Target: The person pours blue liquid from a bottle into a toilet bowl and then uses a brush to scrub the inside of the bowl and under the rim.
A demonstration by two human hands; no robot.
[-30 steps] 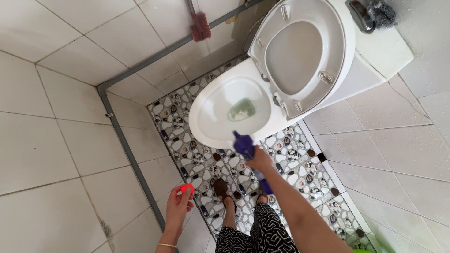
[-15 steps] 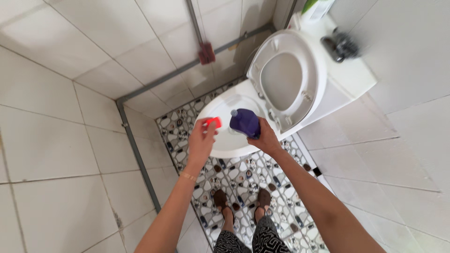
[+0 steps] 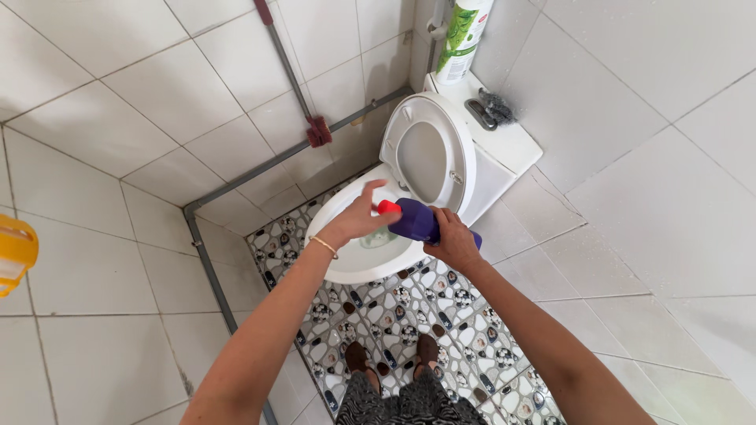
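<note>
Head view: the right hand [image 3: 453, 240] is clamped round the body of a purple bottle [image 3: 416, 219] held on its side over the open toilet bowl [image 3: 354, 264], while the left hand [image 3: 358, 216] pinches the red cap [image 3: 388, 207] at the bottle's neck. Judged step: capping the bottle; the cap looks seated on the neck, though whether threaded I cannot tell. Next move calls for a steady right-hand hold and a squared cap while the left fingers twist.

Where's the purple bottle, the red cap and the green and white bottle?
purple bottle [image 3: 416, 219], head view, on its body beside the right hand.
red cap [image 3: 387, 208], head view, on the cap's top at the left hand's fingertips.
green and white bottle [image 3: 463, 35], head view, on its printed side.
</note>
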